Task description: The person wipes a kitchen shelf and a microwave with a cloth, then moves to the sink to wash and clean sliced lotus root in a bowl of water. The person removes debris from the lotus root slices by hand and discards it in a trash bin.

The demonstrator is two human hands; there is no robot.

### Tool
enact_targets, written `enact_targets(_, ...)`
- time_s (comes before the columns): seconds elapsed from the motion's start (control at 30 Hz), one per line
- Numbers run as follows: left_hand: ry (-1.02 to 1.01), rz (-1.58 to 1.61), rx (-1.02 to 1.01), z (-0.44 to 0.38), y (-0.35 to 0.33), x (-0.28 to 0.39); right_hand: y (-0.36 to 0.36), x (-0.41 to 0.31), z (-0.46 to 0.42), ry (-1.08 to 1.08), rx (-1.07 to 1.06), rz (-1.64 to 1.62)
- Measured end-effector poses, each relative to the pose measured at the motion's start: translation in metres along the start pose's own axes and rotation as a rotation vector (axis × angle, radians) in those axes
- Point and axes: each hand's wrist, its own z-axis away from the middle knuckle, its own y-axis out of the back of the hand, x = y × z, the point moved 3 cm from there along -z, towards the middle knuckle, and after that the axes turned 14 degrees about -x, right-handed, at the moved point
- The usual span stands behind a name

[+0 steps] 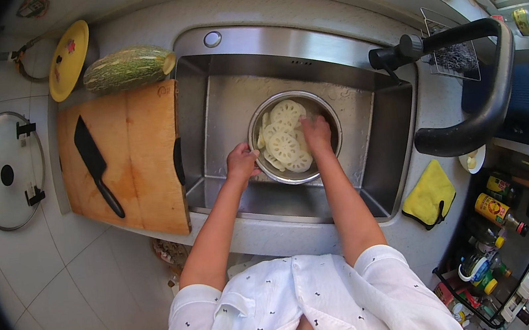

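A round metal bowl (332,106) stands in the stainless steel sink (226,100). Pale lotus root slices (285,147), pierced with holes, are heaped inside it. My left hand (242,161) grips the bowl's left rim, thumb on the edge and fingers against the outer wall. Inside the bowl, on its right side, my right hand (317,133) reaches down beside the slices. Its fingertips touch the edge of the pile and are partly hidden, so whether they pinch a slice cannot be made out.
Left of the sink, a black cleaver (92,155) lies on a wooden cutting board (152,169). A green squash (129,68) rests behind the board. A black faucet (496,99) arches at the right, near a yellow cloth (431,195). Several bottles (493,210) crowd the lower right.
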Motion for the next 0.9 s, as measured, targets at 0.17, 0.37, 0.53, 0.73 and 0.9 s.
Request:
enact_targets(0.17,0.019,0.007,0.011,-0.002,0.002,-0.003,-0.004,0.001,0.018,-0.048,0.018,0.048)
enact_targets(0.37,0.003,-0.007,-0.004,-0.008,0.003,-0.008,-0.011,0.023,-0.003,-0.204,-0.296,-0.597)
enact_targets(0.53,-0.114,-0.163,0.155,-0.003,0.003,-0.004,-0.006,0.0,0.009,-0.328,-0.559,-0.419)
enact_targets(0.73,-0.563,-0.356,0.234,0.032,-0.032,0.028,-0.018,0.007,0.022,0.057,-0.564,-0.491)
enact_targets(0.9,-0.367,-0.347,0.106,-0.013,-0.054,-0.001,-0.006,-0.002,0.025,-0.055,-0.631,-0.458)
